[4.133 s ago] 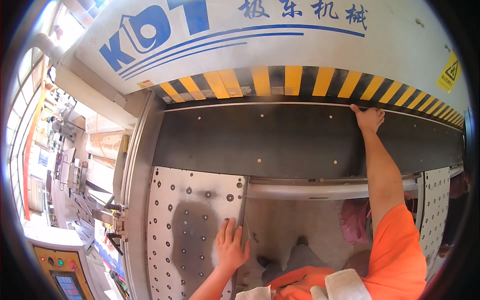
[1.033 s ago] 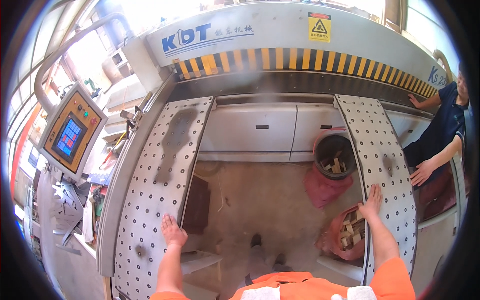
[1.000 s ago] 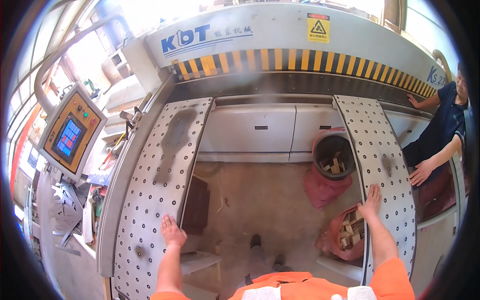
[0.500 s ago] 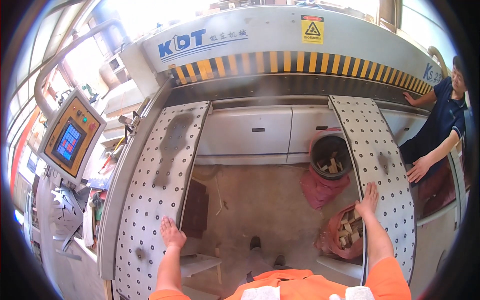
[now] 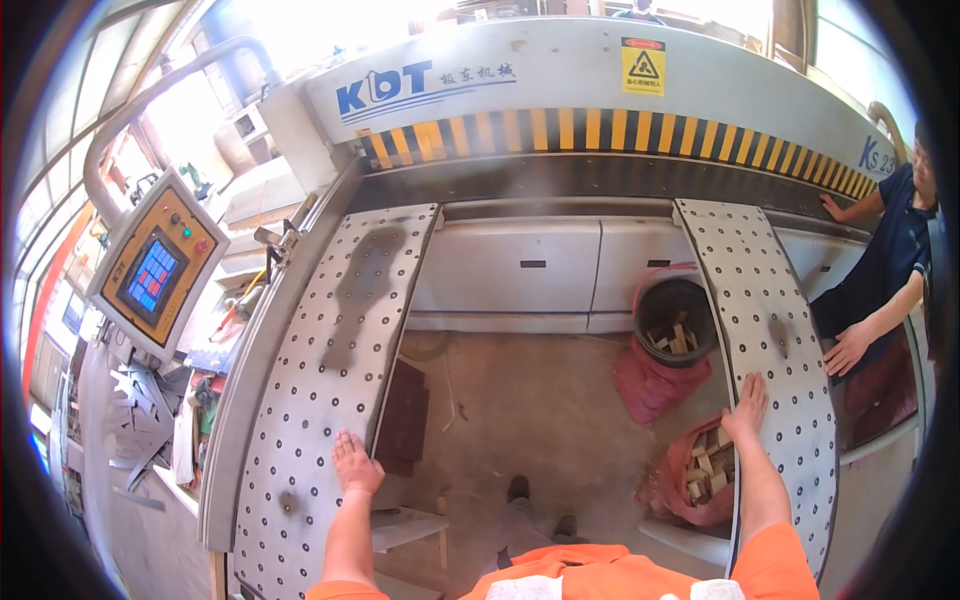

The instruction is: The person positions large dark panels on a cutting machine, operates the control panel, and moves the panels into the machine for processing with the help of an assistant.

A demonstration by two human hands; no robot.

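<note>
My left hand (image 5: 357, 464) lies flat on the inner edge of the left perforated table arm (image 5: 300, 400), a pale panel dotted with round studs and a dark smudge. On the right, my right hand (image 5: 746, 408) rests with fingers stretched on the inner edge of a matching table arm (image 5: 765, 330). Neither hand holds anything. Both arms reach toward a long grey panel saw (image 5: 560, 75) with a black-and-yellow striped guard (image 5: 590, 130) across its front.
A control panel (image 5: 155, 270) with a lit screen hangs at the left. Below the right arm are a black bucket (image 5: 672, 310) and a red sack (image 5: 690, 480) of wood offcuts. A co-worker in a dark shirt (image 5: 895, 225) stands at the right, one hand (image 5: 848, 350) beside that arm.
The whole view has shifted slightly, so the machine sits a little further right and lower. My hands stay flat on the two table arms.
</note>
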